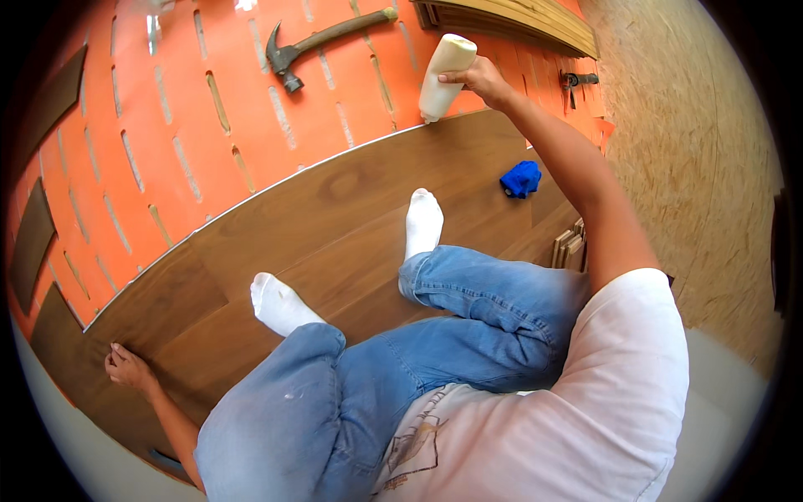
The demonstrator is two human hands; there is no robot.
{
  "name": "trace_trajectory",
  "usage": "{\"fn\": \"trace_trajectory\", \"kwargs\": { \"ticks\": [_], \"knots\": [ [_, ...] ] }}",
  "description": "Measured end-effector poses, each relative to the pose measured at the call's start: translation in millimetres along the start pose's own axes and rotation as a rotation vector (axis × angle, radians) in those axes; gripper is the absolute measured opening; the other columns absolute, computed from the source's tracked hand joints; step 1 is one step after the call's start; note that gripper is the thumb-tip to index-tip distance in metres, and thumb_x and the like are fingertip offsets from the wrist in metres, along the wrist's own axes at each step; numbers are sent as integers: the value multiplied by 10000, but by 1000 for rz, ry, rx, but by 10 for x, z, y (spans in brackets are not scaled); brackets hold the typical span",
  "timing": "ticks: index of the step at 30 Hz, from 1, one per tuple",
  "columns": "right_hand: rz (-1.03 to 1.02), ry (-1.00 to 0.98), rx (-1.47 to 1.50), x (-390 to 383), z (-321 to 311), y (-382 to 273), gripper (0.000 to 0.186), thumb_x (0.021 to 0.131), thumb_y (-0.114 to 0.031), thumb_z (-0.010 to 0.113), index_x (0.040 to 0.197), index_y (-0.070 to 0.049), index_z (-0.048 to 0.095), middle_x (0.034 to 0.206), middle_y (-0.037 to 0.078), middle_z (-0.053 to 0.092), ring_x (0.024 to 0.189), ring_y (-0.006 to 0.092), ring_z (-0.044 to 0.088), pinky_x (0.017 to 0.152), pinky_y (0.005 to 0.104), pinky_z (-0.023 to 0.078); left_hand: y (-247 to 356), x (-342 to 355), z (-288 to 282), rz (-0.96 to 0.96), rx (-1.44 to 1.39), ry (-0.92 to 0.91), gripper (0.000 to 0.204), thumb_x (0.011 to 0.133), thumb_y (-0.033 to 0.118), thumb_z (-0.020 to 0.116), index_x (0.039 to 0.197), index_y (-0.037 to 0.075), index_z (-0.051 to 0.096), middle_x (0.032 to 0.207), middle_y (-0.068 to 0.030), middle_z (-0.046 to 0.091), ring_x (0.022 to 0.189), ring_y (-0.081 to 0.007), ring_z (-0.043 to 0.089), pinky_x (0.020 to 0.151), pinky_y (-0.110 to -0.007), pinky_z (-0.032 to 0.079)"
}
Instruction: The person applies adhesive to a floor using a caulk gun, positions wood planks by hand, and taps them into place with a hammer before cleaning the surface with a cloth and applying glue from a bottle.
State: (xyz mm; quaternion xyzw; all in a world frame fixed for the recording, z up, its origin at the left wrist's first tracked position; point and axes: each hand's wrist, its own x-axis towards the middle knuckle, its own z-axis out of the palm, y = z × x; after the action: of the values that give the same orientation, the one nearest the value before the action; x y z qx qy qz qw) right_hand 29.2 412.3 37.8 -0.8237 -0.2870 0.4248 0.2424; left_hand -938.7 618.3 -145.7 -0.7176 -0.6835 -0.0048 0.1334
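Note:
My right hand [481, 79] is closed round a white squeeze bottle [447, 71], tipped nozzle down. Its tip meets the exposed edge of the brown wood flooring [335, 188], where a thin white line runs along the boards. Far to the left, my left hand [127, 366] leans on the floorboards with its fingers curled in and nothing visible in them. Beyond the edge lies an orange underlay sheet [242, 109] with rows of slots. A claw hammer [322, 43] with a wooden handle rests on it.
A blue cloth-like bundle [520, 179] lies on the boards near my right foot. Stacked planks [535, 25] stand at the far right, with a dark tool [579, 79] beside them. Short board pieces [570, 247] sit by my right knee. Loose planks [33, 243] lie at left; bare board subfloor [669, 167] spans the right.

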Motion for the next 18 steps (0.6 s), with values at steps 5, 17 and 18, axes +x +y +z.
{"fn": "trace_trajectory", "kwargs": {
  "ticks": [5,17,18],
  "knots": [
    [3,50,28,-14,-431,274,473,826,-188,853,1236,-13,696,1218,119,717,1137,274,677,978,445,546,37,203,-335,34,115,-264,475,1050,528,498,1227,172,759,1324,-123,618,1162,-370,588,978,-505,483],
    [-230,-236,-1268,-797,-738,136,576,760,-149,789,1226,-35,469,1025,239,703,1011,428,679,828,539,536,1019,697,-1654,575,-182,-74,194,1005,184,632,1104,35,707,1170,-144,637,1078,-350,598,924,-471,482],
    [-93,-325,-1262,-936,-731,198,620,753,-150,786,1258,-30,446,1003,238,710,973,437,689,797,545,541,1173,769,-1836,610,-218,-94,181,993,166,640,1100,31,698,1149,-144,633,1064,-354,596,921,-466,481]
  ]
}}
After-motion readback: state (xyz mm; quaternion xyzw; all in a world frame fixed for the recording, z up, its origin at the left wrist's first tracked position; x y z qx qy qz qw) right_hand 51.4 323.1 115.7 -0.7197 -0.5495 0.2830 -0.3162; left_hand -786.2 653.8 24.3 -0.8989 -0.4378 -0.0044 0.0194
